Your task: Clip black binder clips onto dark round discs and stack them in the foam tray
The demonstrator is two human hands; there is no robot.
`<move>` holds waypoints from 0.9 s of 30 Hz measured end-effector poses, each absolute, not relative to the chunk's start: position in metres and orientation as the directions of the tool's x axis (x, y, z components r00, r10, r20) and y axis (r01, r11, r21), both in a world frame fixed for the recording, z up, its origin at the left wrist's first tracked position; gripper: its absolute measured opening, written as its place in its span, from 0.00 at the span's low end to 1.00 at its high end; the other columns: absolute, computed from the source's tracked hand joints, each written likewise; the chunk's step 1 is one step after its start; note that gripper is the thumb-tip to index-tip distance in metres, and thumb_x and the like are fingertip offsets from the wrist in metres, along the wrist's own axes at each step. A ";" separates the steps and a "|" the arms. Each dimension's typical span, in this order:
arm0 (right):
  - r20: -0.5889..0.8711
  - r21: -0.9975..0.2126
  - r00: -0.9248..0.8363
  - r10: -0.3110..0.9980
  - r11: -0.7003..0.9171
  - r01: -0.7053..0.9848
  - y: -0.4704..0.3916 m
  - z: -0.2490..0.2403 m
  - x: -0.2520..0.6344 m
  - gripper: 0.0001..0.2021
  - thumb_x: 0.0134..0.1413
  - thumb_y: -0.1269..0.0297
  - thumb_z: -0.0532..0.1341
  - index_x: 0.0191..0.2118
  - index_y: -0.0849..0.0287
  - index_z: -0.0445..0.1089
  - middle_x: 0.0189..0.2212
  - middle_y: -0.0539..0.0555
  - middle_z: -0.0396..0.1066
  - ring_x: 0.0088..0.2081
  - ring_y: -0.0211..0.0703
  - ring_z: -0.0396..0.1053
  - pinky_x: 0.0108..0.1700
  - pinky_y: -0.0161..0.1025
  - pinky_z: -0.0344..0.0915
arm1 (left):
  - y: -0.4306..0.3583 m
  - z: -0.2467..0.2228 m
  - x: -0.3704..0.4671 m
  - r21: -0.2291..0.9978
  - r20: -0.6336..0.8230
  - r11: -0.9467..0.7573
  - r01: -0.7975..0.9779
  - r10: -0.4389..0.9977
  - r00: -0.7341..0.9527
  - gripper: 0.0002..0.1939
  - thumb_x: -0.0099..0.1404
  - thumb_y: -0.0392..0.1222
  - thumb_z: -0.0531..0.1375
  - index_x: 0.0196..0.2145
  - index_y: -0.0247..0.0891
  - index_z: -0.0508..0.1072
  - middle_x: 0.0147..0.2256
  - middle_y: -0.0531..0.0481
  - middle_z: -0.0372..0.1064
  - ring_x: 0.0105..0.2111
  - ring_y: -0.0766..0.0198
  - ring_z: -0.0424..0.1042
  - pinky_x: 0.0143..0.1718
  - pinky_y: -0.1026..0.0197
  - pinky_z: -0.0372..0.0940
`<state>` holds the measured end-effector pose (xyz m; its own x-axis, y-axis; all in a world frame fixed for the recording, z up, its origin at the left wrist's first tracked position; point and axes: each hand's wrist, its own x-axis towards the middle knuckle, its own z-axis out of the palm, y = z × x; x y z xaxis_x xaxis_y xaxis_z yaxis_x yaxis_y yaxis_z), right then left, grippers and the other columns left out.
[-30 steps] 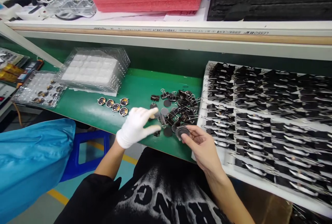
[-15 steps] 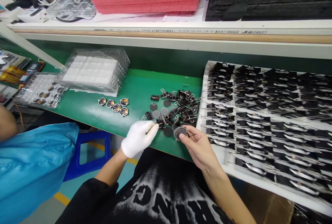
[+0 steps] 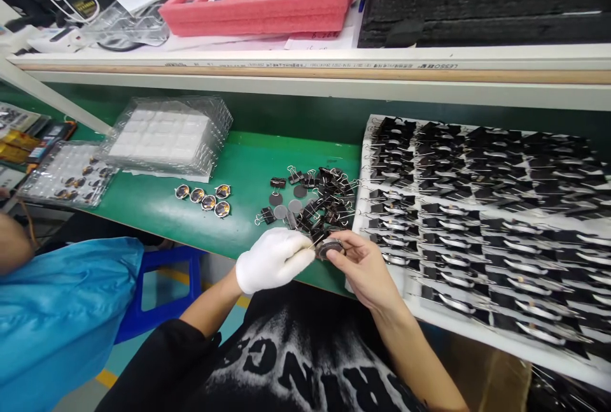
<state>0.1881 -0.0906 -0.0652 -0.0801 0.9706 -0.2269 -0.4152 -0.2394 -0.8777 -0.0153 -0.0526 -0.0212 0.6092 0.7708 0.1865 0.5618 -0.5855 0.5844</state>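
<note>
My left hand (image 3: 275, 262), in a white glove, is closed at the fingertips on a binder clip, mostly hidden; a thin wire handle pokes out toward the right hand. My bare right hand (image 3: 367, 269) pinches a round watch-like part (image 3: 329, 248) with a dark grey disc on its face, its edge turned toward the glove. The two hands nearly meet at the front edge of the green table. Just behind them lies a heap of black binder clips (image 3: 337, 192), with loose grey discs (image 3: 280, 212) beside it.
Round parts with amber faces (image 3: 208, 202) lie to the left, near stacked clear plastic trays (image 3: 162, 138). A white board (image 3: 365, 208) with rows of clipped parts fills the right. A shelf (image 3: 296, 87) holding a pink foam tray (image 3: 258, 20) crosses above. A person's blue garment (image 3: 62, 316) is at left.
My left hand has moved right with the binder clip, up to the round part in my right hand. The right hand has stayed nearly in place, the part tilting. The view has shifted slightly.
</note>
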 end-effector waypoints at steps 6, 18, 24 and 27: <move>-0.208 -0.881 -0.089 0.974 -0.226 -0.416 -0.093 -0.065 0.191 0.13 0.47 0.58 0.77 0.39 0.53 0.80 0.33 0.52 0.80 0.34 0.43 0.76 0.40 0.40 0.73 | -0.055 -0.018 -0.011 0.658 -0.104 -0.237 0.715 0.911 0.398 0.11 0.54 0.44 0.65 0.32 0.41 0.67 0.20 0.62 0.57 0.21 0.70 0.57 0.26 0.64 0.53; -0.389 -0.649 0.104 0.915 -0.192 -0.736 -0.084 -0.054 0.179 0.14 0.46 0.55 0.77 0.36 0.50 0.76 0.37 0.48 0.76 0.38 0.39 0.71 0.46 0.41 0.70 | -0.053 -0.031 0.003 0.835 -0.153 -0.118 0.537 0.889 0.433 0.20 0.63 0.46 0.59 0.21 0.39 0.52 0.20 0.60 0.46 0.23 0.72 0.47 0.24 0.64 0.47; -0.431 -0.581 0.111 0.895 -0.182 -0.793 -0.081 -0.051 0.166 0.13 0.48 0.55 0.76 0.37 0.49 0.75 0.42 0.46 0.78 0.44 0.42 0.73 0.53 0.46 0.69 | -0.058 -0.034 0.009 0.871 -0.204 -0.040 0.489 0.877 0.435 0.19 0.63 0.45 0.59 0.20 0.39 0.55 0.20 0.59 0.49 0.23 0.72 0.48 0.24 0.65 0.48; -0.429 -0.570 0.122 0.895 -0.163 -0.806 -0.082 -0.052 0.163 0.14 0.49 0.55 0.75 0.38 0.49 0.74 0.43 0.47 0.78 0.47 0.43 0.73 0.55 0.47 0.68 | -0.061 -0.037 0.009 0.871 -0.209 -0.038 0.490 0.874 0.438 0.19 0.64 0.46 0.59 0.20 0.38 0.58 0.19 0.59 0.51 0.22 0.72 0.50 0.24 0.65 0.50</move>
<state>0.1626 -0.0822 -0.0516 0.1224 0.8950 -0.4288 -0.8057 -0.1627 -0.5695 0.0094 -0.0606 -0.0368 0.4380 0.8744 -0.2089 0.4901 -0.0375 0.8708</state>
